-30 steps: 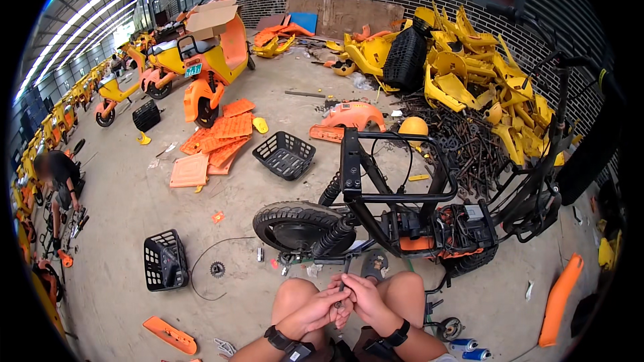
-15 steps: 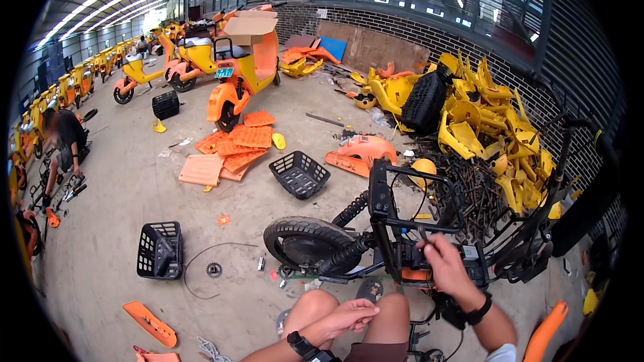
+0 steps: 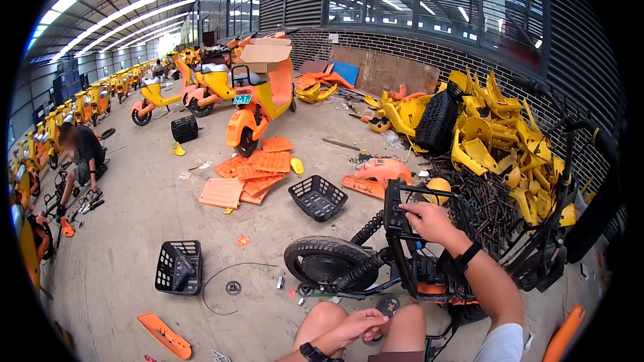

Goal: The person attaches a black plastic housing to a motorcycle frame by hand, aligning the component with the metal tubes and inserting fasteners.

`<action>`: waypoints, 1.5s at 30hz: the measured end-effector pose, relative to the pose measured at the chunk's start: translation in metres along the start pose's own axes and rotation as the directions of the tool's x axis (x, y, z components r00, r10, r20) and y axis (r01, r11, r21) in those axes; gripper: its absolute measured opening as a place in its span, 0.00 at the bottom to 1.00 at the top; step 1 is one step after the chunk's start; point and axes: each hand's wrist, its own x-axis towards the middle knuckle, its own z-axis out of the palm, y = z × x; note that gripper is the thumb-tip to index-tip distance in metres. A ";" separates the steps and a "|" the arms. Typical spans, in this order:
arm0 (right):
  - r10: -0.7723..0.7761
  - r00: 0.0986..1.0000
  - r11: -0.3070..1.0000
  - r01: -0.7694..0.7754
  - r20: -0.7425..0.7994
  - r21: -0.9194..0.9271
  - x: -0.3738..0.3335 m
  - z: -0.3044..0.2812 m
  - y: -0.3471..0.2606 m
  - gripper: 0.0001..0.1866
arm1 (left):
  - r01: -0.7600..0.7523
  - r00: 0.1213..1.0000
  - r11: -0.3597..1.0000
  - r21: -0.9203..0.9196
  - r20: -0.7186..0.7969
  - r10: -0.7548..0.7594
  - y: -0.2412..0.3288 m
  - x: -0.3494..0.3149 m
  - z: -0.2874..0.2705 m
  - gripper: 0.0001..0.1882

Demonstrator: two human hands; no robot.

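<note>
Before me stands a stripped scooter frame of black tubes, with its rear wheel to the left and a black spring shock absorber above it. My right hand reaches onto the frame's raised top bracket, fingertips drawn together at its surface; anything between them is too small to make out. My left hand rests between my knees with thumb and fingers pressed together, and what they may hold is hidden. Dark bands circle both wrists.
Black plastic baskets lie left of the frame, near a sprocket and a thin cable. Yellow body panels are heaped at the right wall. Orange panels lie before a parked scooter. A person crouches far left.
My right hand has moved up and left, from the middle of the frame to its top bracket. My left hand keeps its pose. The whole view has shifted slightly.
</note>
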 end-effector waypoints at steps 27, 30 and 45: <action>0.130 0.968 0.984 -0.099 0.213 -0.149 0.015 -0.010 -0.024 0.16 | 0.011 1.000 0.999 0.039 -0.001 -0.011 0.000 0.003 0.002 0.08; 0.123 0.962 0.980 -0.079 0.244 -0.185 0.011 -0.015 -0.010 0.16 | 0.013 1.000 1.000 0.010 -0.004 -0.013 -0.002 0.001 -0.001 0.08; -0.367 0.919 0.695 0.374 0.145 -0.614 0.033 -0.009 0.003 0.10 | -0.051 0.998 0.999 -0.005 -0.044 0.051 0.022 -0.003 -0.007 0.09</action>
